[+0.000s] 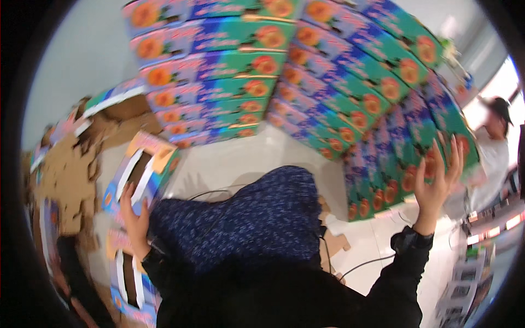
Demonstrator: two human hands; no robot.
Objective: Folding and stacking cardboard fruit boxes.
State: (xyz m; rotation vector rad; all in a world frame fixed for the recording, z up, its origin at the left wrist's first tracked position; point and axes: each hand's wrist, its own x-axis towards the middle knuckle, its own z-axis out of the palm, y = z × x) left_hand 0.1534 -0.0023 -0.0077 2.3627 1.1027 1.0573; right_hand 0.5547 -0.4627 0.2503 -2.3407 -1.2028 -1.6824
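Note:
My left hand (134, 220) is at the near end of a colourful fruit-printed carton (159, 159) on the floor at the left. Its fingers are stretched out and apart; whether they touch the carton I cannot tell. White flaps border a long dark opening in the carton's top. On the other side, my right hand (436, 177) is raised with spread fingers and nothing in it. Behind it, in the view, stands a stack of green and purple fruit-printed cartons (391, 158). A gap between hand and stack is hard to judge.
Tall stacks of the same cartons (210, 68) rise ahead, with another stack (344, 82) beside them. Flattened brown cardboard (68, 180) lies at the left, near a second slotted carton (117, 279). A black cable (363, 264) crosses the tiles. Another person (492, 147) is at the far right.

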